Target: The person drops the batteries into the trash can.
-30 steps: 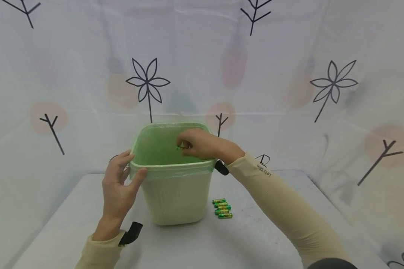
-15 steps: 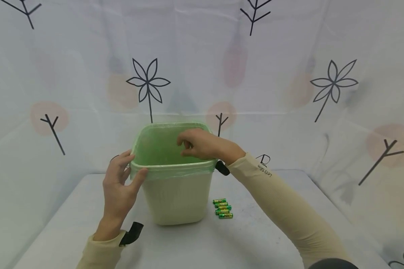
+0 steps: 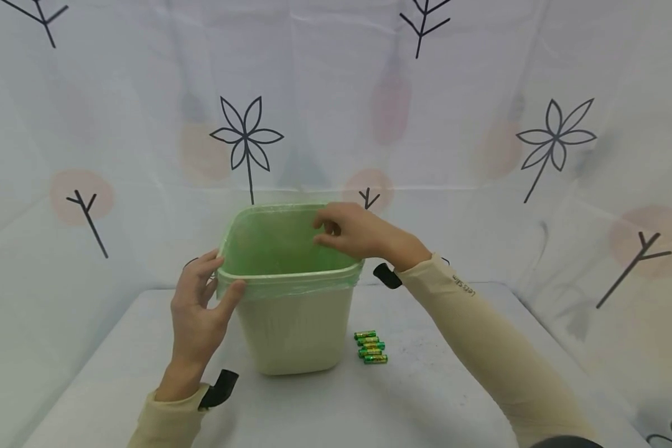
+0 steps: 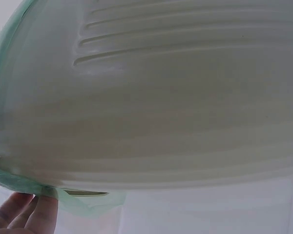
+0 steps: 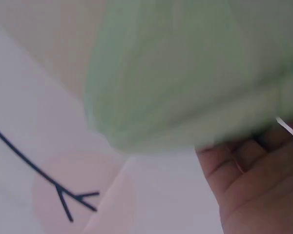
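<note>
A cream trash bin (image 3: 294, 330) with ribbed walls stands upright on the table, lined with a thin green bag (image 3: 269, 239) folded over its rim. My left hand (image 3: 198, 311) grips the bin's left rim, its thumb on the near side; in the left wrist view its fingers (image 4: 41, 214) lie against the bag's overhang. Over the right side of the bin's mouth is my right hand (image 3: 355, 230), fingers loosely bent with nothing seen between them. Several green-and-gold batteries (image 3: 372, 346) lie in a stacked row on the table, right of the bin. The bin's bottom is hidden.
A white-covered table (image 3: 425, 392) carries the bin and batteries. Behind it hangs a pale cloth backdrop (image 3: 313, 93) with flower and twig drawings, which continues along both sides. Black wrist mounts (image 3: 388, 275) stick out below the sleeves.
A second ago my right hand pinched a battery inside the bin's mouth; it has let go, and the hand has risen to the right. My left hand and the bin have stayed put.
</note>
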{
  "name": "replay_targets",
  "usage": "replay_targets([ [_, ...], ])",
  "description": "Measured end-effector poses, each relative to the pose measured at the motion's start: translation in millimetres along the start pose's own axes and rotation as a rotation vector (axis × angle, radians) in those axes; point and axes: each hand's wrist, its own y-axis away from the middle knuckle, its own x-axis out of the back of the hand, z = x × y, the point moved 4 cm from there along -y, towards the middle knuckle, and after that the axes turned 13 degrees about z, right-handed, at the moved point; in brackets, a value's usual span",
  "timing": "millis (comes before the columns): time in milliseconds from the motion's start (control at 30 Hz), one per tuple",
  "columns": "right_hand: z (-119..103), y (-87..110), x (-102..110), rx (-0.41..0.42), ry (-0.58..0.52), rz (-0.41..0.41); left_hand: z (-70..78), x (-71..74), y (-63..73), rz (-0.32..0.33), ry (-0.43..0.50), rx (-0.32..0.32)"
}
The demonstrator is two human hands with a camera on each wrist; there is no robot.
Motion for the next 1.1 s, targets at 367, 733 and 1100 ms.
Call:
replay_targets([
  [367,34,43.7,32,-0.084,-0.025,0.157,-25.1,1.0,1.4,0.001,0.031,0.018],
  [733,56,96.8,-2,-0.144,-0.035,0.096,-24.0,0.5,0.5,-0.005,0.047,0.014],
  [1100,73,141.4,-57,-0.271,-0.085,-0.005,-21.5,0.7,0.0,-0.008,0.031,0.018],
])
